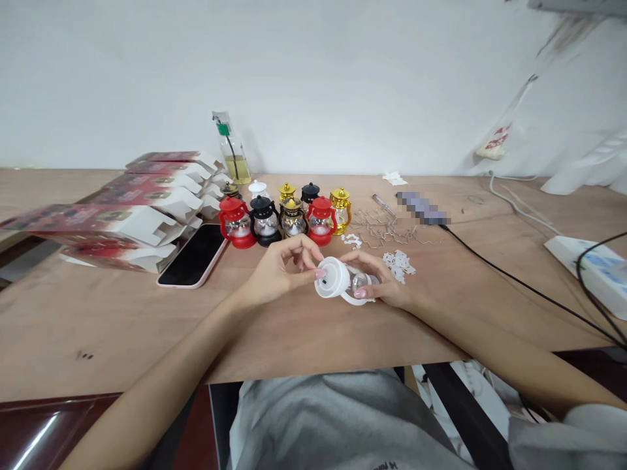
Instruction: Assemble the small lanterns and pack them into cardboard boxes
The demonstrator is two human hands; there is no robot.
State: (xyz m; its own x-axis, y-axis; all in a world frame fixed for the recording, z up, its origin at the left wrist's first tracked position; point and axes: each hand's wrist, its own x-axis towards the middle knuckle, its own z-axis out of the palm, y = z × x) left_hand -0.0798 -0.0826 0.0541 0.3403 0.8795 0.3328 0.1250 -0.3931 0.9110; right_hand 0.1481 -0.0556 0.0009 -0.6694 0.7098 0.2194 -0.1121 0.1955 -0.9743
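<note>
Between the left hand (279,271) and the right hand (385,286), a small white lantern (336,279) is held on its side. It is pinched by the fingers of both hands. Just behind the hands, more little lanterns (284,215) are lined up.

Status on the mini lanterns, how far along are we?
Looks done: about nine red, black, gold and white plastic mini lanterns stand grouped behind the hands. In hand: a white plastic mini lantern, lying sideways in the right hand, the left hand touching its base. Likely left: a loose pile of thin metal wire pieces and small white plastic bits beside it, plus open-ended red printed cartons at the left.
</note>
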